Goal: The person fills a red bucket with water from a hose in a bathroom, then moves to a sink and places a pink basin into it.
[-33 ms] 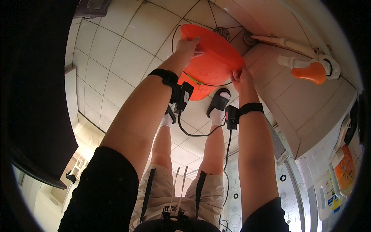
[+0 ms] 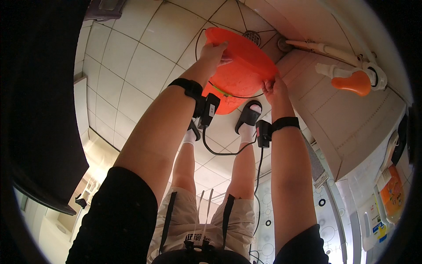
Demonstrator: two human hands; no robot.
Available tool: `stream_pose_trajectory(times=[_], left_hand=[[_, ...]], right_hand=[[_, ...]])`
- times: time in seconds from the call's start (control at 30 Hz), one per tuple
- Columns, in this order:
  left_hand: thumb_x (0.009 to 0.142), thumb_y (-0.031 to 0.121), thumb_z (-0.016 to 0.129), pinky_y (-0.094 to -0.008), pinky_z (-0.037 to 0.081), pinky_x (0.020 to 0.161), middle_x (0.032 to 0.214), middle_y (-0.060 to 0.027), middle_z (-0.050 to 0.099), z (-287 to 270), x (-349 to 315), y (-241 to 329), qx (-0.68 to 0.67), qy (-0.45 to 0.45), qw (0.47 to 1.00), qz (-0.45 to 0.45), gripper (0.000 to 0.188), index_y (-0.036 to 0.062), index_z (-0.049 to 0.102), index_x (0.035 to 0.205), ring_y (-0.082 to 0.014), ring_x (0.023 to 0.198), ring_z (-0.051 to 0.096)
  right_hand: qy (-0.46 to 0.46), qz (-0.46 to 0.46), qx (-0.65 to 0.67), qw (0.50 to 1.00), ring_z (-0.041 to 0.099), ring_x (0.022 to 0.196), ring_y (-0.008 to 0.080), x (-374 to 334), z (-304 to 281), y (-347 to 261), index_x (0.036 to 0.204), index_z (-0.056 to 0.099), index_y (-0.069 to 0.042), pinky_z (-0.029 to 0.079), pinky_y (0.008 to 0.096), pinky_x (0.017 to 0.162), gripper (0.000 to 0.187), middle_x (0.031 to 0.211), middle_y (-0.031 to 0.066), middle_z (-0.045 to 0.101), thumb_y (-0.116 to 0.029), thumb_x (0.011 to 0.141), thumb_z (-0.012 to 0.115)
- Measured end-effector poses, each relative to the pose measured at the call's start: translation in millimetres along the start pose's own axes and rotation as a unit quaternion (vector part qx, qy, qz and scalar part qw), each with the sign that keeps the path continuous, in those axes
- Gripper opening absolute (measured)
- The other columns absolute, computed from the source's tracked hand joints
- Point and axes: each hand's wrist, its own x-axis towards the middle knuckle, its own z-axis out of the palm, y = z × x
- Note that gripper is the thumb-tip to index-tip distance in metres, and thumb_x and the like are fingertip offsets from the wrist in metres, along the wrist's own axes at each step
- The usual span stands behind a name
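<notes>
Fingers (image 2: 224, 45) of the left hand (image 2: 212, 55) are bent against one side of an orange bucket (image 2: 248, 61), holding it, while the right hand (image 2: 275, 90) grips its opposite edge, fingertips drawn in close. The bucket is tilted, just ahead of two black slippers (image 2: 249, 116); whether its base touches the tiled floor (image 2: 165, 33), I cannot tell. Its thin wire handle, with a green grip (image 2: 226, 93), hangs on the near side. Beyond the bucket's far edge lies a round drain grate (image 2: 252, 37).

Pale tiles (image 2: 167, 33) cover the floor (image 2: 127, 55) around a round drain (image 2: 252, 38). Right of the drain, a pipe (image 2: 332, 51) runs beside the wall (image 2: 303, 20).
</notes>
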Motion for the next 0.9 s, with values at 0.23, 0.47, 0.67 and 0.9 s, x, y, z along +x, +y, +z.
stream_pose_trajectory(times=[0.23,0.47,0.67,0.9], left_hand=[[0.116,0.031,0.086,-0.0510,0.082,0.090,0.137,-0.0236,0.071,-1.0,-15.0,-7.0,0.005,-0.001,1.000,0.006,0.058,-0.0095,0.061,0.149,-0.0362,0.102,0.084],[0.118,0.035,0.084,-0.0471,0.081,0.096,0.127,-0.0168,0.073,-11.7,-38.7,-21.0,0.051,0.020,0.998,0.024,0.050,-0.0043,0.066,0.145,-0.0263,0.099,0.079],[0.117,0.028,0.083,-0.0457,0.081,0.090,0.127,-0.0167,0.073,-24.2,-43.4,-33.8,0.051,0.065,0.997,0.012,0.044,-0.0025,0.066,0.144,-0.0252,0.094,0.078],[0.109,0.024,0.084,-0.0429,0.081,0.076,0.118,-0.0212,0.077,-33.3,-47.9,-37.2,0.028,0.061,0.996,0.053,0.048,-0.0119,0.067,0.136,-0.0312,0.086,0.086]], right_hand=[[-0.025,-0.006,-0.004,1.000,0.063,0.064,0.0173,-2.0,-11.6,2.3,0.104,0.070,-0.018,0.065,0.0404,0.093,0.040,0.065,0.0001,0.058,-0.046,0.132,0.061],[0.022,0.011,-0.007,1.000,0.061,0.062,0.0191,-18.6,-18.3,25.9,0.102,0.068,-0.018,0.065,0.0414,0.092,0.040,0.066,0.0013,0.057,-0.045,0.131,0.062],[0.017,-0.003,-0.007,1.000,0.060,0.060,0.0174,-33.0,-15.9,33.0,0.107,0.069,-0.017,0.066,0.0415,0.093,0.035,0.069,0.0007,0.059,-0.044,0.130,0.064],[0.033,0.001,-0.042,0.999,0.057,0.060,0.0167,-34.9,-10.1,34.4,0.112,0.071,-0.018,0.066,0.0416,0.092,0.032,0.076,-0.0013,0.064,-0.043,0.130,0.066]])
